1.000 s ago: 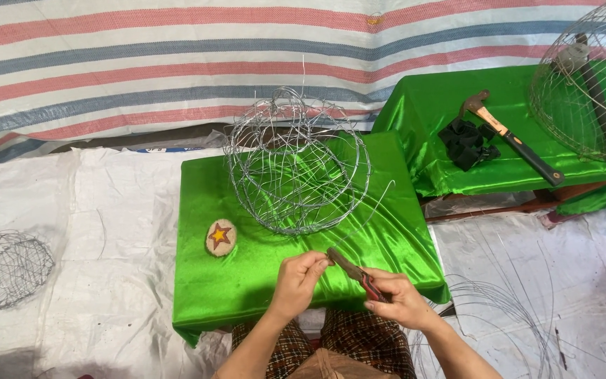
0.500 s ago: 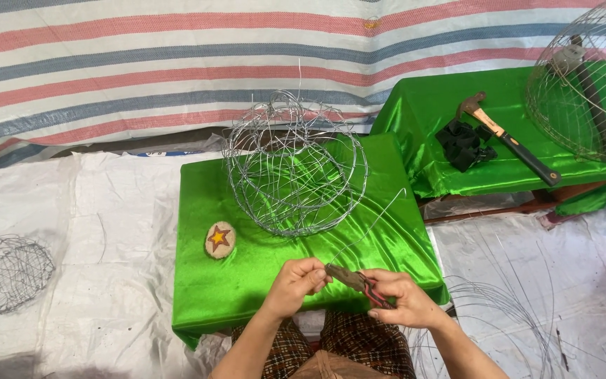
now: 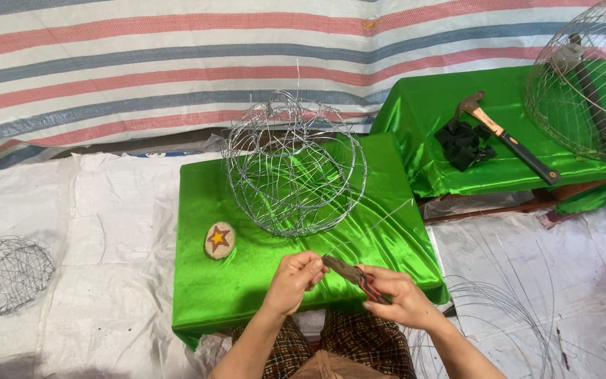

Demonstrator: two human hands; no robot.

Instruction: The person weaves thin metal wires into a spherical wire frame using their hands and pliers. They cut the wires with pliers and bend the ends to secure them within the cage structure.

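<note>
It looked like a makeshift craft workshop set up on the ground. White plastic sheeting [image 3: 106, 210] covered the floor, and a striped tarpaulin [image 3: 177, 63] hung as a backdrop. Low tables draped in green cloth [image 3: 247, 281] served as benches. Wire-frame baskets [image 3: 292, 165] stood about, a hammer [image 3: 506, 137] lay on the far table's cloth, and loose wire coils [image 3: 499, 316] lay by the near table's right edge.

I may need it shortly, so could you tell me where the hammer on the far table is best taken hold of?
Take the hammer by its dark handle end, coming from above at the table's near edge. It lies flat on the green cloth, head pointing away, beside the black bundle; the handle end lies free, toward the front.
</note>
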